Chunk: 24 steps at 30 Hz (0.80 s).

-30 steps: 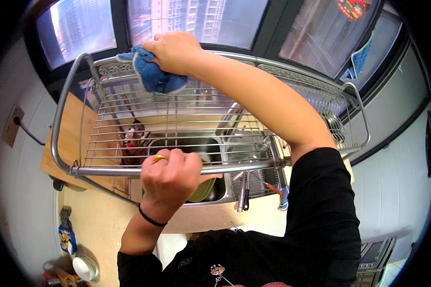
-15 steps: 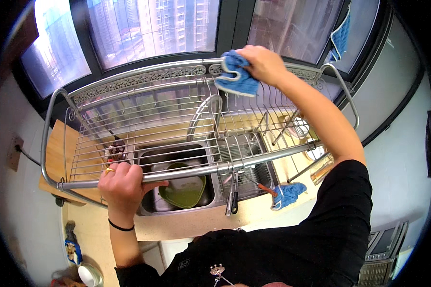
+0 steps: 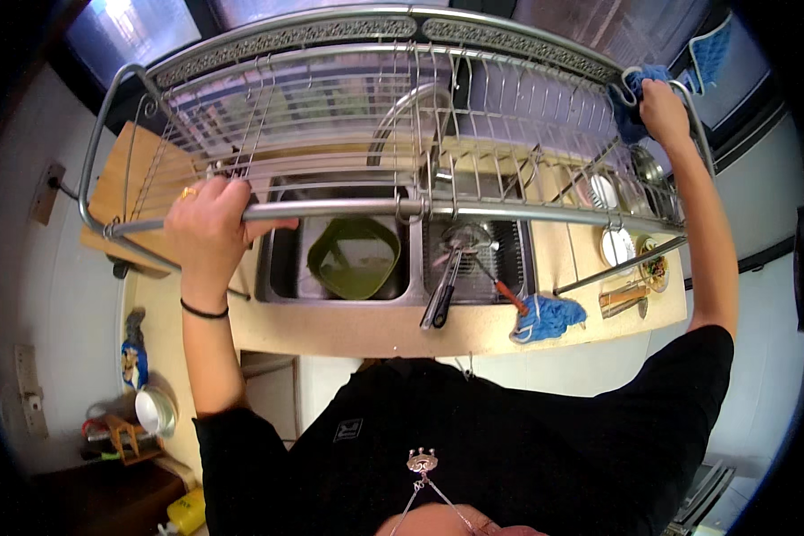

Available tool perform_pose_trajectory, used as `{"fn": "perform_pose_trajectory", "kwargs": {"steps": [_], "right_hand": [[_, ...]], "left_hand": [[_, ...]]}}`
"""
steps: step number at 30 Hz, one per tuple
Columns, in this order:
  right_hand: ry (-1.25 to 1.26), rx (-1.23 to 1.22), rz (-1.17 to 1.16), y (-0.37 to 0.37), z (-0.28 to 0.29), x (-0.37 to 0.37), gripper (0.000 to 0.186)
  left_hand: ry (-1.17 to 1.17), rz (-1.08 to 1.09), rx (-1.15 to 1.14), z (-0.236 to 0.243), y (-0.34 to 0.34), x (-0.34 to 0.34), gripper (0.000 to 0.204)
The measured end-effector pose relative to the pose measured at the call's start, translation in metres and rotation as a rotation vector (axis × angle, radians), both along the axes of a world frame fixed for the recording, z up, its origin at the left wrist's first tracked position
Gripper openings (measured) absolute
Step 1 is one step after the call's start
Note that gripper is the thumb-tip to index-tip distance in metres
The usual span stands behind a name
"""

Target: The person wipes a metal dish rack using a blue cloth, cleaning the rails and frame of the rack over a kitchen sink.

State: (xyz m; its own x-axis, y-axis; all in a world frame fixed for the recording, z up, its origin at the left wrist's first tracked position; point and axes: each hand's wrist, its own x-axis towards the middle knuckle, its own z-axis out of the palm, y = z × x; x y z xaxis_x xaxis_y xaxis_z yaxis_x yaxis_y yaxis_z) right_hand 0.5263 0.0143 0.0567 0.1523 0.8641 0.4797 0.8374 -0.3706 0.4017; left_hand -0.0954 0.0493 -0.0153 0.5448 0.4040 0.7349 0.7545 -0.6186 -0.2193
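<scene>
A long metal dish rack (image 3: 330, 211) stands over the double sink (image 3: 413, 277), in front of the window. Around the rack's front rail, left of the middle, my left hand (image 3: 210, 219) is wrapped. Over at the rack's far right end, my right hand (image 3: 665, 112) grips a blue cloth (image 3: 634, 107) against the top rail, near the curved side frame. Part of that cloth is hidden behind my fingers. An olive-green basin (image 3: 355, 259) with some water sits in the left bowl of the sink. A curved faucet (image 3: 402, 112) shows behind the rack's wires.
Handled utensils (image 3: 439, 304) lean out of the right bowl beside a second blue cloth (image 3: 549, 317) on the counter's front edge. Bowls (image 3: 616, 246) and a plate of food (image 3: 654, 268) are at the right. A wooden board (image 3: 138, 188) leans at the left. Another blue cloth (image 3: 710, 58) hangs by the window.
My right hand has slid the blue cloth from the middle of the top rail to its right end. My left hand keeps its hold on the front rail. The view has tilted downward.
</scene>
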Motion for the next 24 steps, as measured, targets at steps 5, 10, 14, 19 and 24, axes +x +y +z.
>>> {"fn": "perform_pose_trajectory", "kwargs": {"steps": [5, 10, 14, 19, 24], "right_hand": [[0.911, 0.108, 0.326, -0.065, 0.005, -0.069, 0.038], [1.535, 0.461, 0.631, -0.182, -0.027, -0.107, 0.035], [1.752, 0.589, 0.612, -0.243, -0.112, -0.126, 0.052], [2.201, 0.623, 0.687, -0.225, -0.191, -0.156, 0.049], [2.106, 0.628, 1.132, -0.204, -0.159, -0.169, 0.054]], "left_hand": [[0.008, 0.015, -0.037, -0.004, 0.000, -0.002, 0.050], [-0.018, -0.002, -0.042, -0.002, -0.007, -0.006, 0.046], [-0.061, -0.033, -0.038, -0.004, -0.004, 0.001, 0.049], [-0.094, -0.014, 0.052, -0.008, -0.005, -0.001, 0.066], [-0.171, -0.018, 0.188, -0.016, -0.009, 0.007, 0.074]]}}
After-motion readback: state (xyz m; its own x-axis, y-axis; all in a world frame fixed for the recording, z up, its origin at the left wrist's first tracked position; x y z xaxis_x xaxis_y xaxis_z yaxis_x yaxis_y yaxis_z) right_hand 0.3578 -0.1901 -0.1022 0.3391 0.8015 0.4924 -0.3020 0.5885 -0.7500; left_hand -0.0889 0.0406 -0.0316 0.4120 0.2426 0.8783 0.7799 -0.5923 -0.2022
